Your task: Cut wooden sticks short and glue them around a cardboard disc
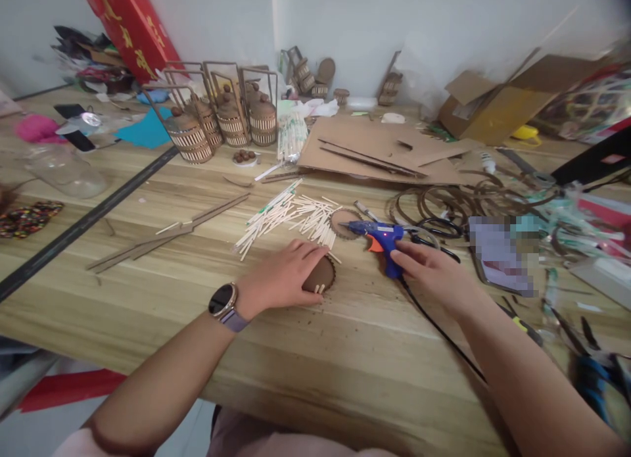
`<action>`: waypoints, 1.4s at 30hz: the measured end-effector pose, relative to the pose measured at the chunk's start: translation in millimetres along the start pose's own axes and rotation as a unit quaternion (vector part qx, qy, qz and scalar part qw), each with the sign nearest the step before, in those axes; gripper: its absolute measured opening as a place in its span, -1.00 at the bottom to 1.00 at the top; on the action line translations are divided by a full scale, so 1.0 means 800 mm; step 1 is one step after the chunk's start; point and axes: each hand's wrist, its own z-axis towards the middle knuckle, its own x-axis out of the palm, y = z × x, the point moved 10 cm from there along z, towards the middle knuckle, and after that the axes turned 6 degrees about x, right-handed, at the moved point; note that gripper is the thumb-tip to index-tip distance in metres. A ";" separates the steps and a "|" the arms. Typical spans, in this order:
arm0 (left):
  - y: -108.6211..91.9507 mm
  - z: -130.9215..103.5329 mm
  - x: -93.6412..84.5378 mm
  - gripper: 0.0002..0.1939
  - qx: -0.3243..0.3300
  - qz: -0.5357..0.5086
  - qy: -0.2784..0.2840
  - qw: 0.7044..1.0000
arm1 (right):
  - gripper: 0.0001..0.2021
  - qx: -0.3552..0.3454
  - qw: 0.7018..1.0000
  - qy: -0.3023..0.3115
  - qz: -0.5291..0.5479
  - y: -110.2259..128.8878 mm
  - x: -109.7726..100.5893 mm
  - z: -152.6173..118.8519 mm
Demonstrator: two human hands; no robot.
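My left hand (pixel 296 276), with a watch (pixel 223 300) on its wrist, is curved around a round brown cardboard disc (pixel 323 273) with a ridged edge. Two or three short pale stick pieces (pixel 320 288) stand on that disc near its front edge. The fingers of my right hand (pixel 434 263) are closed on the handle of a blue glue gun (pixel 389 237) with an orange trigger; part of the grip is hidden. The gun's nozzle points left, over a second round disc (pixel 345 223). A pile of pale sticks (pixel 290 214) lies just beyond my left hand.
Lidded baskets (pixel 227 118) with tall handles stand at the back left. Behind the sticks lies flat cardboard (pixel 365 144). Coiled brown strips (pixel 434 200), scissors (pixel 438 230), a phone (pixel 497 253) and pliers (pixel 594 358) are on the right. The glue gun's cord (pixel 444 332) trails toward me.
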 end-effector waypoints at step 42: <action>-0.001 -0.002 -0.003 -0.26 0.005 -0.062 0.003 0.998 | -0.85 -0.180 0.865 0.147 -0.444 0.090 0.116 -0.049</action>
